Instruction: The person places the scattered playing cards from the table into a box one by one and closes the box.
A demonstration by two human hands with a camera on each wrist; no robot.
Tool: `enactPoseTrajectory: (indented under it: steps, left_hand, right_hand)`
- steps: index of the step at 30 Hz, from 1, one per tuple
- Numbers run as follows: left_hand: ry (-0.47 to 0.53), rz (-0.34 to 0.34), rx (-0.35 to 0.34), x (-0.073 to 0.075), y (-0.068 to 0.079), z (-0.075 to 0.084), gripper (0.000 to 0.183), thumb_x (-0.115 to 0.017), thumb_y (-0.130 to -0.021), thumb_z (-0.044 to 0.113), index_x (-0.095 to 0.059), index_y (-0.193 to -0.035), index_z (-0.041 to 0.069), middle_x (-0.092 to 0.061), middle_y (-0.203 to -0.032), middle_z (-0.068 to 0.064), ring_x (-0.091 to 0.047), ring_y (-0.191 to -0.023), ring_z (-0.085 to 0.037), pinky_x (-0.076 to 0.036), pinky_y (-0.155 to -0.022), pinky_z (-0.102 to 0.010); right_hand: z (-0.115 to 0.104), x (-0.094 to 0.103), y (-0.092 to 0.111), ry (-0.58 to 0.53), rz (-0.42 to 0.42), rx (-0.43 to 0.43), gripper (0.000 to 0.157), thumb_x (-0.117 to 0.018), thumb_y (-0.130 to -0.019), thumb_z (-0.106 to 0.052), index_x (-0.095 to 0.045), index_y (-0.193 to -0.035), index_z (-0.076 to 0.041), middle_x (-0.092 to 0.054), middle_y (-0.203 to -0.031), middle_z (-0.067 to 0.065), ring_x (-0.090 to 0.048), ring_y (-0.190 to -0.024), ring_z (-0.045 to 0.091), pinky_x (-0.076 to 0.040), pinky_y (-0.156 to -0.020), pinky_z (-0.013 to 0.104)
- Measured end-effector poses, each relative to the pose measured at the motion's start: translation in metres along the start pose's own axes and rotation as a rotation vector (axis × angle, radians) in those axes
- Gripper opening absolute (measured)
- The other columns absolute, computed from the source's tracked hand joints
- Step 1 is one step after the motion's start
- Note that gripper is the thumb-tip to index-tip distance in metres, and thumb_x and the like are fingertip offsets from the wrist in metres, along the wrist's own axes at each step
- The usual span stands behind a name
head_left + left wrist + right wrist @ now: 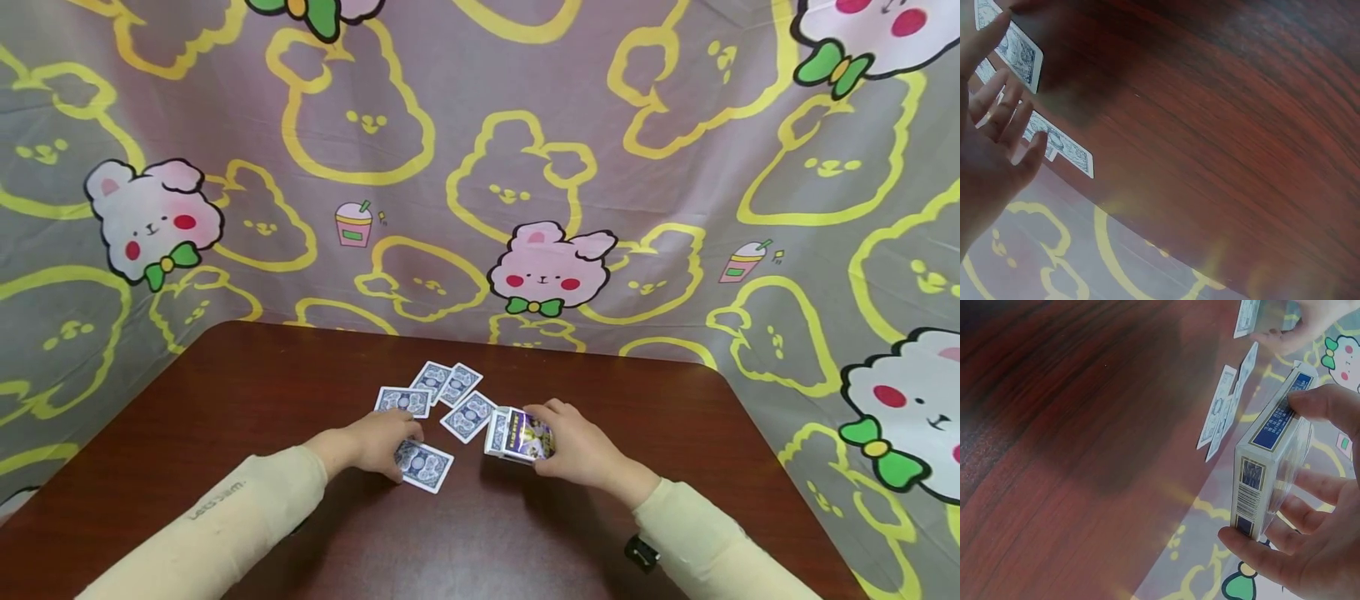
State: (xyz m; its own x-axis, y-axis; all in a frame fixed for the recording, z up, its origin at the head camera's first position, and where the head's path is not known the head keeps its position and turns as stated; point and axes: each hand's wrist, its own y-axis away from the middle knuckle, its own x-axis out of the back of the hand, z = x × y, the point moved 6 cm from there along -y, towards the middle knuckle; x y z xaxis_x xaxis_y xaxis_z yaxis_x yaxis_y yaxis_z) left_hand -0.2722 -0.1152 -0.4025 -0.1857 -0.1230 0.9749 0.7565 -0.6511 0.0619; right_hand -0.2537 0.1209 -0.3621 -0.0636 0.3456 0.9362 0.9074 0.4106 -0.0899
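Note:
Several playing cards with blue patterned backs lie on the table. My left hand (378, 444) is over the left edge of the nearest playing card (425, 467), its thumb and fingers spread apart at that edge. In the left wrist view, the thumb overlaps this card (1022, 59) while the other fingers stand apart over the cards behind. My right hand (573, 446) holds a card box (528, 435) with a purple and yellow picture, its end toward the cards. Thumb and fingers grip opposite sides of the box (1266, 440), which has a barcode on its near end.
Another card (468, 417) lies just left of the box. Farther back, a card (403, 402) is near two overlapping cards (459, 383). The brown table (637, 400) ends at a patterned cloth backdrop (420, 208). A small black object (642, 552) shows beside the right sleeve.

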Motion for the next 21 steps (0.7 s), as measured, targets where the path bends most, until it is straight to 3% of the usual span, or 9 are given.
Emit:
enactPoseTrajectory:
  steps: [10, 15, 21]
  left_hand:
    - [0.155, -0.104, 0.100, -0.006, -0.001, -0.002, 0.048, -0.087, -0.057, 0.014, -0.053, -0.089, 0.003, -0.052, -0.082, -0.004, -0.046, -0.076, -0.014, -0.041, -0.073, -0.029]
    - [0.206, -0.098, 0.136, -0.010, 0.003, -0.008, 0.047, -0.087, -0.056, 0.017, -0.048, -0.081, 0.007, -0.047, -0.075, 0.000, -0.041, -0.072, -0.011, -0.036, -0.066, -0.024]
    - [0.192, -0.069, 0.158, -0.007, 0.005, -0.010, 0.048, -0.087, -0.057, 0.020, -0.046, -0.080, 0.010, -0.046, -0.072, 0.001, -0.042, -0.071, -0.013, -0.036, -0.064, -0.028]
  right_hand:
    - [-0.002, 0.001, 0.000, -0.007, 0.009, 0.004, 0.067, -0.078, -0.063, -0.022, -0.056, -0.125, -0.010, -0.055, -0.106, 0.002, -0.047, -0.087, 0.014, -0.042, -0.062, 0.026]
    - [-0.002, 0.001, 0.000, 0.001, 0.007, 0.001, 0.066, -0.077, -0.063, -0.022, -0.056, -0.125, -0.010, -0.056, -0.106, 0.003, -0.048, -0.087, 0.015, -0.041, -0.062, 0.027]
    - [-0.001, 0.001, 0.000, 0.009, 0.007, -0.001, 0.066, -0.078, -0.063, -0.022, -0.056, -0.125, -0.010, -0.056, -0.106, 0.003, -0.048, -0.087, 0.015, -0.042, -0.062, 0.027]
